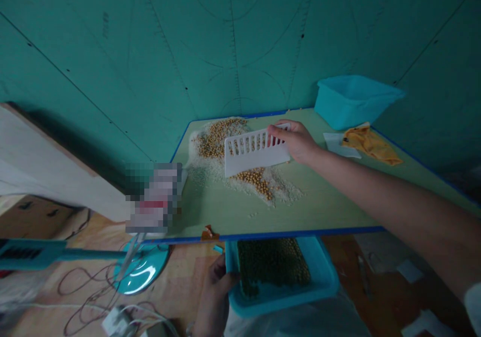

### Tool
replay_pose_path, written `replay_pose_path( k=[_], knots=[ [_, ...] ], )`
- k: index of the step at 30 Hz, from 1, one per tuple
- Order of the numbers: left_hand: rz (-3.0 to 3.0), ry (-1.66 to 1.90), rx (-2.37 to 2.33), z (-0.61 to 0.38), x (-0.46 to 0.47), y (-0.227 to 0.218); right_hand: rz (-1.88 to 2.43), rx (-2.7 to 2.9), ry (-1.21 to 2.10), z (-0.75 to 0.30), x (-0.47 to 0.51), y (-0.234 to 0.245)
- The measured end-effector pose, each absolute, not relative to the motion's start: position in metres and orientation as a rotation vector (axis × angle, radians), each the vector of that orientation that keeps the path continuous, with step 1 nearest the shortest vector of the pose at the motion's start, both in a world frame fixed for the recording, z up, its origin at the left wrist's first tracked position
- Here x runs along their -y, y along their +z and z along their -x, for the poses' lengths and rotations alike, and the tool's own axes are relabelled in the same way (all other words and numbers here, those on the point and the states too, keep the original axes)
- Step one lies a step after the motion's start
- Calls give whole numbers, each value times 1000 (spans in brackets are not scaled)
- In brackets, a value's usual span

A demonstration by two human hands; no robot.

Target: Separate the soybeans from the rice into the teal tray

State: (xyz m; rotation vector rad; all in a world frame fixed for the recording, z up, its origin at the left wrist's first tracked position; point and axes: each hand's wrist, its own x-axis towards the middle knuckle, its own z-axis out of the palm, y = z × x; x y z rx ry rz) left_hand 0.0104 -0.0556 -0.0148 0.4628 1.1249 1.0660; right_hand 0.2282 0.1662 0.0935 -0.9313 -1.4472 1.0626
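My right hand [296, 140] is closed on the right end of a white slotted plastic scraper [252, 152], which stands on edge on the pale green table [319, 201]. The scraper sits among a spread of soybeans [220, 136] mixed with white rice [287, 190], beans lying behind it and in front of it. My left hand [214, 297] grips the left rim of a blue tray [323, 289] held just below the table's near edge. That tray holds a layer of soybeans [272, 264].
An empty blue tub [353, 100] stands at the table's back right, with a yellow cloth [370, 144] and a white paper [340, 145] beside it. A blurred box [156, 196] sits at the left edge. Cables and a teal lamp base [145, 272] lie on the floor.
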Motion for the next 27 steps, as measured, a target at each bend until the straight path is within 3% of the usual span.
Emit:
replay_pose_path(
  k=[27],
  knots=[
    [-430, 1113, -1151, -18, 53, -6, 1092, 1207, 1075, -245, -99, 104]
  ],
)
